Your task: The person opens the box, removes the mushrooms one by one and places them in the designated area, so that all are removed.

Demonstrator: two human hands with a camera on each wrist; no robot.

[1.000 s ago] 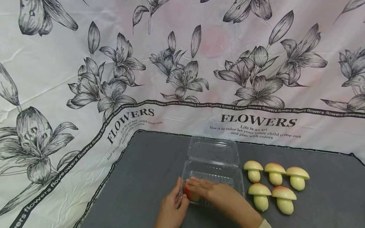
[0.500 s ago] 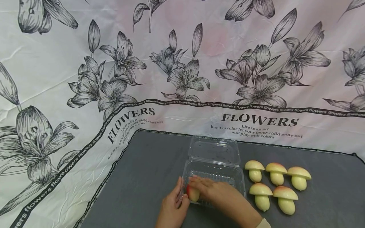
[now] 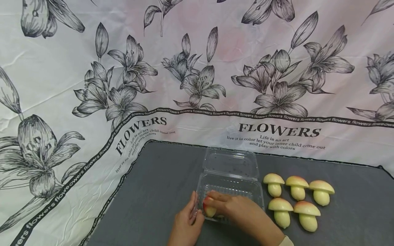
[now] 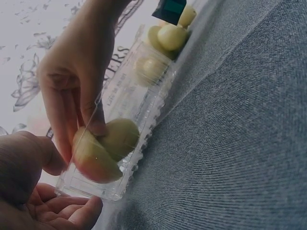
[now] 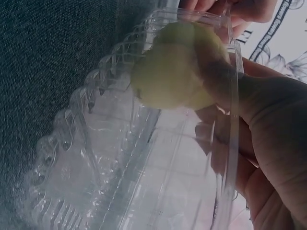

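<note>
A clear plastic clamshell container point(image 3: 243, 184) lies with its lid point(image 3: 230, 164) folded back, away from the person. My left hand point(image 3: 187, 222) grips its left side wall, thumb point(image 4: 53, 160) and fingers on either side of it in the left wrist view. Inside, at that left end, is a mushroom-shaped apple point(image 3: 210, 211) with a red and yellow cap. My right hand point(image 3: 235, 208) reaches into the container and holds this apple between thumb and fingers. In the right wrist view, the pale mushroom-shaped apple point(image 5: 165, 79) shows through the clear wall, lying on its side.
To the container's right, several more mushroom-shaped apples point(image 3: 307, 223) lie in two rows on the dark grey table point(image 3: 147, 194). A white cloth point(image 3: 200, 131) printed with flowers and lettering hangs behind and along the left.
My right fingers have shifted and curled more around the apple, which has moved slightly to the right, away from the left wall. The left hand keeps its grip on the container.
</note>
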